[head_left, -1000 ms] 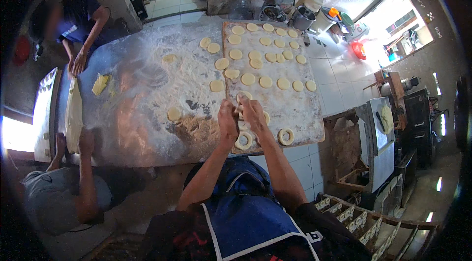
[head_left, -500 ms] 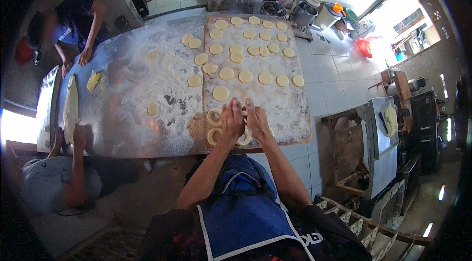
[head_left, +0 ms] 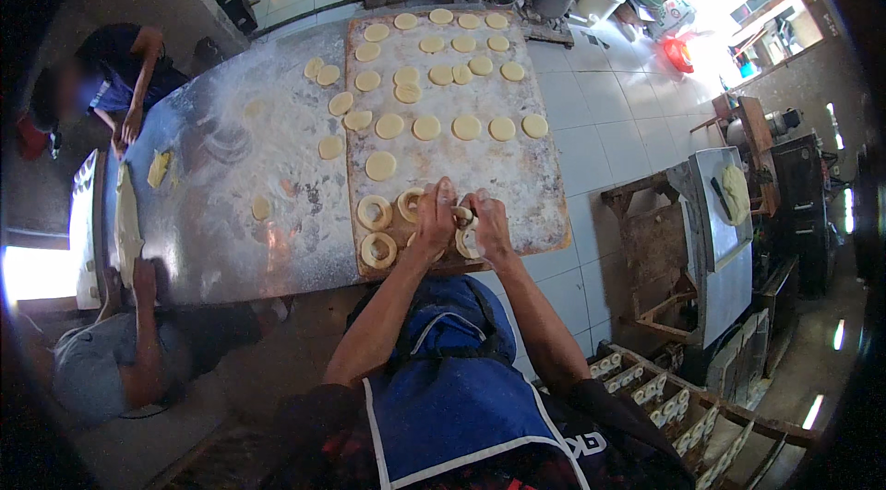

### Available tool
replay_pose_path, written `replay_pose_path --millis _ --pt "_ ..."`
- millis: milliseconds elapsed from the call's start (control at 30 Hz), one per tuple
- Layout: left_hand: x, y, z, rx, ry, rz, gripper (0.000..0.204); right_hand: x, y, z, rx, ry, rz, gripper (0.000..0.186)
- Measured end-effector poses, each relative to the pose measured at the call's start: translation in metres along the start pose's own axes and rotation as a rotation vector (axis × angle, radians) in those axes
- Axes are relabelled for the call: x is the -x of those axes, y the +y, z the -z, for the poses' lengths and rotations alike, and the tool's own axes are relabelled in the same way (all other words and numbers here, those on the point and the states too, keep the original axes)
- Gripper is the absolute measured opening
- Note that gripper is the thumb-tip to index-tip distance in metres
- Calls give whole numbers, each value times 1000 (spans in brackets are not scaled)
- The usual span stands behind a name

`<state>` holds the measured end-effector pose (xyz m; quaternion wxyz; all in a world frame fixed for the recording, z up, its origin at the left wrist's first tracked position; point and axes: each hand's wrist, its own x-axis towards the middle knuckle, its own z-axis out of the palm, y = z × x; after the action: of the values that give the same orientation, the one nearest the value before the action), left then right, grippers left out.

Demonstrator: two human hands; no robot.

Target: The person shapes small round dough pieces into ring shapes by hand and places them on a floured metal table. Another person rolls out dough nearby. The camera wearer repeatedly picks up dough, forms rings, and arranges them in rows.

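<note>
My left hand (head_left: 434,221) and my right hand (head_left: 486,230) are close together over the near part of a floured wooden board (head_left: 517,178). Both have curled fingers on a small pale dough piece (head_left: 462,213) between them; its full shape is hidden. Left of my left hand lie dough rings, one at the front (head_left: 378,250), one behind it (head_left: 374,211) and one partly covered by my fingers (head_left: 410,203). Another dough ring (head_left: 469,245) shows below my right hand. Flat dough discs (head_left: 426,127) stand in rows farther up the board.
A floured metal table (head_left: 212,241) extends left, with a long dough strip (head_left: 127,213) handled by a person in grey (head_left: 111,352). Another person (head_left: 129,65) leans in at the far left. A tray with dough (head_left: 734,195) stands right; a ring-filled rack (head_left: 674,407) is at lower right.
The view has shifted, so the board appears farther left. Relative to the board, my hands have moved slightly right, uncovering more of a dough ring beside my left hand.
</note>
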<state>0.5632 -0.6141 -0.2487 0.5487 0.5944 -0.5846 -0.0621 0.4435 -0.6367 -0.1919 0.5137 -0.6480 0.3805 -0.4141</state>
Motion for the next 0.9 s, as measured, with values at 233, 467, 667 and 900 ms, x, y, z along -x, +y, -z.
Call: replay_pose_path --millis 233,467,667,900 --pt "-30 -3 -21 -290 -263 477 25 -9 3 32 471 47 -344 40" --pt "-33 -27 -5 -487 -444 91 27 -66 52 40 868 15 173 49" --pt "-26 -22 21 -389 -354 104 33 -162 95 18 1244 -196 184 43" --pt "14 -57 207 -307 -50 381 14 -156 45 12 882 -166 -78 28"
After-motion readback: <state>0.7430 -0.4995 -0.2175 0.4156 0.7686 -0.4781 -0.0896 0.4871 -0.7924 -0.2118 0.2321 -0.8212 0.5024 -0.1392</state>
